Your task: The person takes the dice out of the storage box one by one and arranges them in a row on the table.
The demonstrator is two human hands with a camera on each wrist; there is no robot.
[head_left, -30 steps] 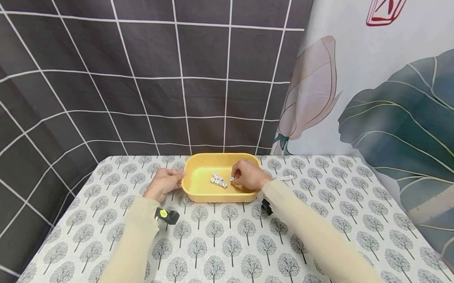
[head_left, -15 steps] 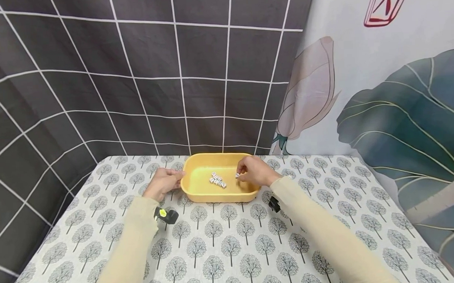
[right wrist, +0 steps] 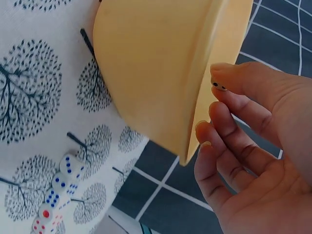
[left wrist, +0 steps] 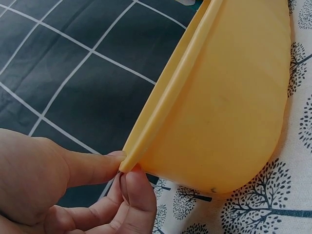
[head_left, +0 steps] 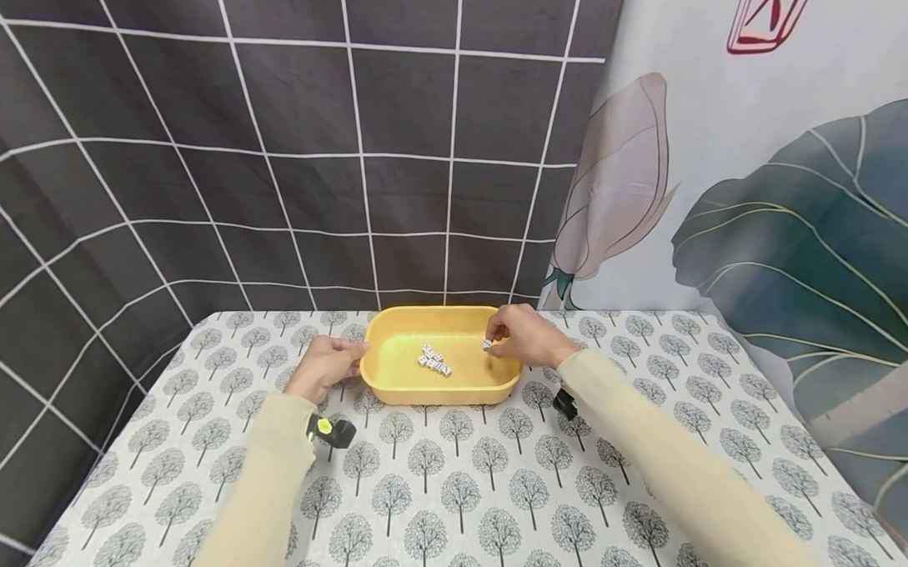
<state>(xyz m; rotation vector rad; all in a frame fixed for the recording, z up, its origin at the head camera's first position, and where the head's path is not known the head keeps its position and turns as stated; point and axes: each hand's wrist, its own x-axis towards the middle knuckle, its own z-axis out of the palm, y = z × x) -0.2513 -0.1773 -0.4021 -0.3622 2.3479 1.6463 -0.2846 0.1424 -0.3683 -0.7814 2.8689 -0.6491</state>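
Note:
A yellow plastic basin [head_left: 428, 396] stands on the table, with several small white dice [head_left: 434, 362] in a loose cluster on its floor. My left hand [head_left: 325, 369] pinches the basin's left rim between thumb and curled fingers, plain in the left wrist view on the rim [left wrist: 161, 105]. Over the right end of the basin, my right hand [head_left: 529, 335] holds one die [head_left: 488, 345] between thumb and index finger. The right wrist view shows only a sliver of that die [right wrist: 219, 86], its rest hidden by the fingers.
In the right wrist view a row of dice [right wrist: 59, 184] with blue and red pips lies on the cloth outside the basin. The tree-print tablecloth [head_left: 446, 484] covers the table. A dark grid curtain [head_left: 290, 97] hangs behind, beside a flower-print one [head_left: 630, 169].
My right hand has lifted the die from the basin floor near the cluster and carried it rightward, toward the right rim. The left hand has stayed on the left rim.

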